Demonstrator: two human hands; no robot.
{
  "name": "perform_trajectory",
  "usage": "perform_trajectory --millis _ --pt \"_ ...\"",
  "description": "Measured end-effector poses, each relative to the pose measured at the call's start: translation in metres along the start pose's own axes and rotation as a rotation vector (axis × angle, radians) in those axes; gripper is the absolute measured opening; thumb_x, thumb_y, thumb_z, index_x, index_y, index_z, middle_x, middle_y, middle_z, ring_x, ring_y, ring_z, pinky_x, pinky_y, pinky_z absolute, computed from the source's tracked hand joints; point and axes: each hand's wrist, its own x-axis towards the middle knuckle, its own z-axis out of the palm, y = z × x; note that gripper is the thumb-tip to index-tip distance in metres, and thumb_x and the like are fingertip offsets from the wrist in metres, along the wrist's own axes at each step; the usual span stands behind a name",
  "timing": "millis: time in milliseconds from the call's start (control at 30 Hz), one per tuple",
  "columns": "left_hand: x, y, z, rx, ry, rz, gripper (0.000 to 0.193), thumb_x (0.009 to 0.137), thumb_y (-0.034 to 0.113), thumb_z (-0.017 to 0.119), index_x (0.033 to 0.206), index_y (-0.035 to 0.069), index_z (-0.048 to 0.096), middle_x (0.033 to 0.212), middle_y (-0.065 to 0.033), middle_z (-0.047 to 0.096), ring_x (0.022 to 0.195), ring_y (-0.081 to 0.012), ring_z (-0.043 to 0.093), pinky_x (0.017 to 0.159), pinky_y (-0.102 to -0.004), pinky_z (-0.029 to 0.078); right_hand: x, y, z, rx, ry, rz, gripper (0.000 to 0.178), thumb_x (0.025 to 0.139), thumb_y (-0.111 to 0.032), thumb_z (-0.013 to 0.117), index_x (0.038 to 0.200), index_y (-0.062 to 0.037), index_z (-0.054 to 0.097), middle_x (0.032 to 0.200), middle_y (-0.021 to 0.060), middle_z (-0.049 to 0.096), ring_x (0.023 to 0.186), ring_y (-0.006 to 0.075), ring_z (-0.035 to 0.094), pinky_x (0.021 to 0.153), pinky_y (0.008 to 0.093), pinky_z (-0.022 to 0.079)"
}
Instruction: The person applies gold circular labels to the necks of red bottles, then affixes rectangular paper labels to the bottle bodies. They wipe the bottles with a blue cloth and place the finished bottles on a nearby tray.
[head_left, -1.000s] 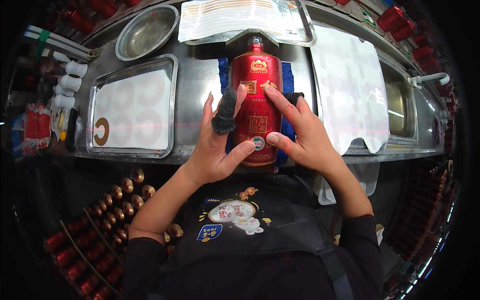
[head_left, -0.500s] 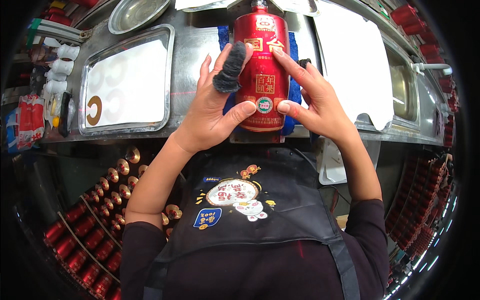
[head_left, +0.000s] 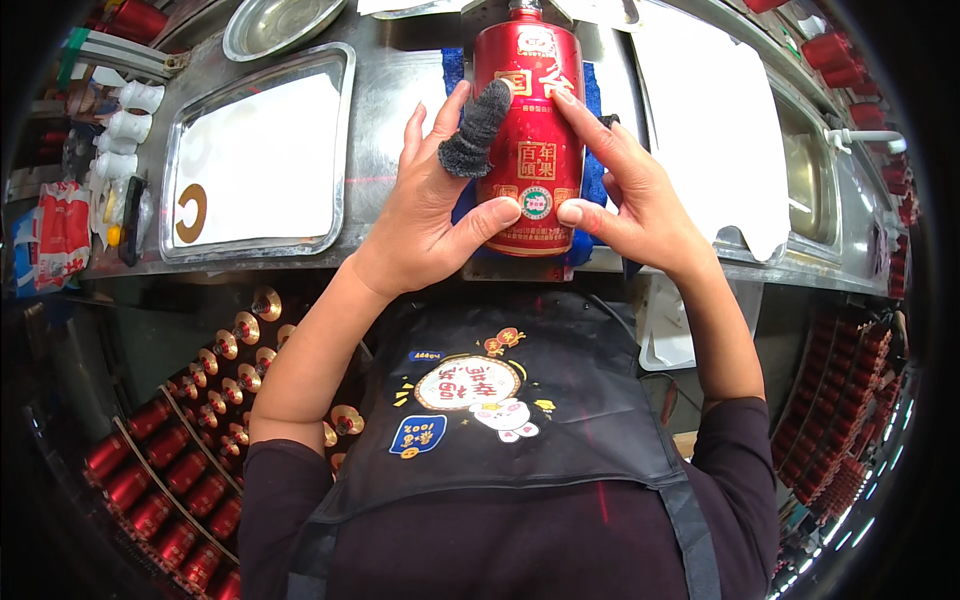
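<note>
A glossy red bottle (head_left: 535, 125) with gold lettering and a small round green-and-white label (head_left: 537, 205) lies on a blue cloth (head_left: 592, 95), its neck pointing away from me. My left hand (head_left: 425, 200) grips its left side. Black knitted covering wraps one of that hand's fingers, and the thumb presses beside the round label. From the right side my right hand (head_left: 635, 195) holds the bottle, index finger along the upper lettering and thumb at the label's right edge. A dark band shows on one right finger, partly hidden.
On the left stands a metal tray (head_left: 343, 150) with a white sheet and a gold C-shaped piece (head_left: 190, 213). Behind it sits a metal bowl (head_left: 275, 25). A white sheet (head_left: 700, 120) and a sink (head_left: 815, 180) are to the right. Red bottles (head_left: 165, 500) stand in rows lower left.
The bottle and both hands appear slightly farther right and up in the picture. The hands keep nearly the same places on the bottle.
</note>
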Motion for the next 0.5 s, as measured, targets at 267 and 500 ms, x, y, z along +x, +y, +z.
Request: perform_trajectory --millis 267,500 --pt "0.002 -0.001 0.002 -0.05 0.077 0.01 0.067 0.093 0.042 0.067 0.149 0.015 0.044 0.157 -0.0185 0.037 0.151 -0.0382 0.02 0.119 -0.062 0.003 0.005 0.005 0.0 -0.054 0.124 -0.132 0.09 0.081 -0.051 0.077 0.156 -0.0207 0.039 0.092 0.0035 0.045 0.068 0.0103 0.034 0.057 0.026 0.032" --pt "0.002 0.002 0.0 -0.008 0.037 0.004 0.066 0.092 0.043 0.066 0.148 0.014 0.046 0.154 -0.0188 0.041 0.151 -0.0387 0.02 0.118 -0.0639 0.003 0.005 -0.008 -0.002 -0.126 0.098 -0.072 0.086 0.082 -0.045 0.078 0.156 -0.0208 0.04 0.086 0.0029 0.04 0.069 0.0127 0.036 0.061 0.0284 0.034"
